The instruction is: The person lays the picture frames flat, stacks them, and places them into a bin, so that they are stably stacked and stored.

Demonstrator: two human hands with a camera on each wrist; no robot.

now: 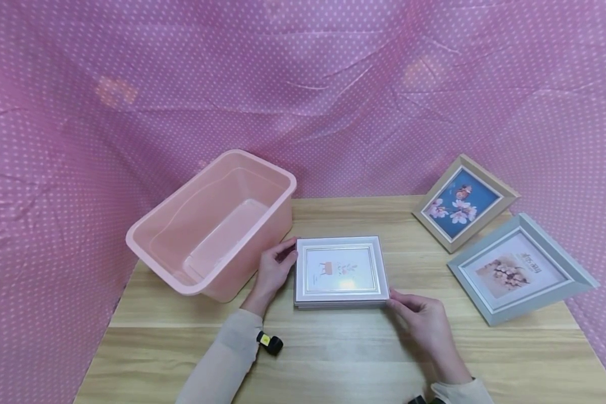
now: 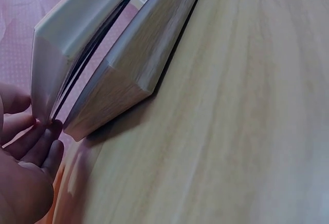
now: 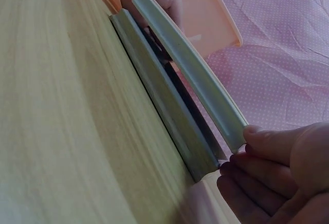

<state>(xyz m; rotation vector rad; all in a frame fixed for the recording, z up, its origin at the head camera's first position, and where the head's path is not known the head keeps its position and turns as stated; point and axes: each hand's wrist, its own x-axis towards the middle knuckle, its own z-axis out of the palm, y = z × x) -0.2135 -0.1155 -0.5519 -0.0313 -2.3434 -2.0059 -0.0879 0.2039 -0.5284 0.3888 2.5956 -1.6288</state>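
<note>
A white picture frame [image 1: 340, 270] with a potted-plant print lies face up in the middle of the table, above a wood-grain frame [image 2: 121, 77]. Both wrist views show a narrow gap between the two. At the white frame's left edge, my left hand [image 1: 274, 271] grips the side with its fingertips under the rim. My right hand [image 1: 426, 323] pinches the near right corner between thumb and fingers. In the right wrist view the thumb [image 3: 267, 141] lies against that corner, the other fingers below it. The lower frame's face is mostly hidden.
Left of the frames stands a pink plastic bin [image 1: 278, 221], close to my left hand. At the right, a beige frame [image 1: 462, 205] with a blossom picture and a pale grey-green frame [image 1: 520, 269] stand tilted. Pink dotted cloth [image 1: 333, 112] surrounds the wooden table [image 1: 323, 359].
</note>
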